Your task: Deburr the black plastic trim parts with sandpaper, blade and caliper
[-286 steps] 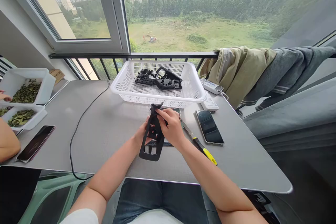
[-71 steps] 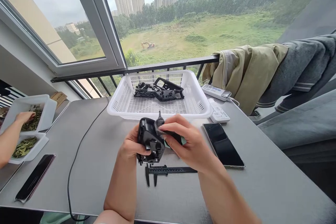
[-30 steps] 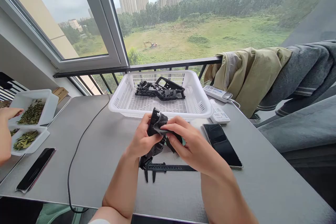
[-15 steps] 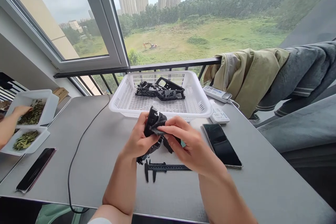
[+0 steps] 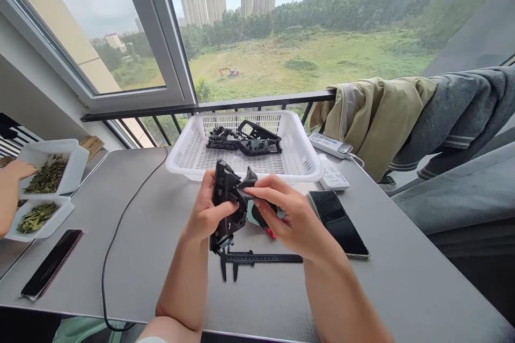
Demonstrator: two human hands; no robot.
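Observation:
My left hand [image 5: 207, 211] grips a black plastic part [image 5: 225, 187], held upright above the table. Pinched in the fingers of my right hand [image 5: 284, 211] is a dark grey cloth [image 5: 248, 179], pressed against the part's right side. Beneath the hands lies a black caliper [image 5: 257, 258] with its jaws to the left. Behind my right fingers, a dark object with a red bit [image 5: 270, 233] and something pale green show partly; I cannot make out what they are.
A white plastic basket [image 5: 183, 163] with black plastic parts [image 5: 257, 142] stands at the back. Phones lie at right [image 5: 338, 222] and left [image 5: 52, 262], near a black cable [image 5: 116, 230]. Another person's hand [image 5: 18, 171] reaches into a tub of dried leaves [image 5: 48, 174]. Clothes [image 5: 378, 112] hang on the railing.
My left hand has turned the black part so its broader face shows. The cloth in my right hand now rests at the part's right edge, and the red bit has come into view.

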